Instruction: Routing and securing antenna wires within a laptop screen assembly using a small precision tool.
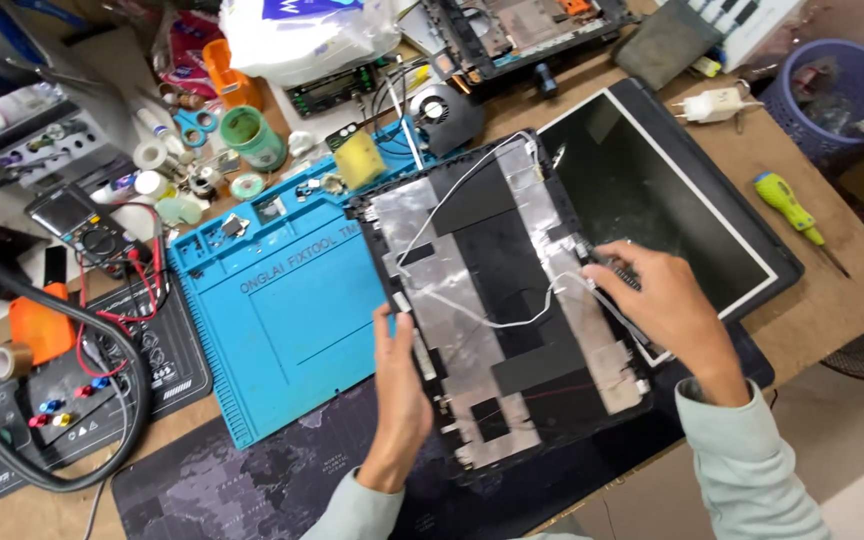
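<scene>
A black laptop lid back cover (492, 300), lined with silver foil patches and crossed by thin white cables, lies tilted in front of me. My left hand (399, 390) grips its left edge, thumb on the inner side. On the cover's right edge rests my right hand (667, 305), fingers curled around the hinge area near a white cable. The bare dark screen panel (652, 190) lies flat just behind and to the right, partly under the cover.
A blue silicone repair mat (272, 310) sits left of the cover, with a yellow sponge (360, 160) and small parts. A multimeter (87, 230), tape rolls, a fan (444, 108), a green-yellow screwdriver (787, 205), a white charger (714, 103) and a purple basket (837, 90) surround the work area.
</scene>
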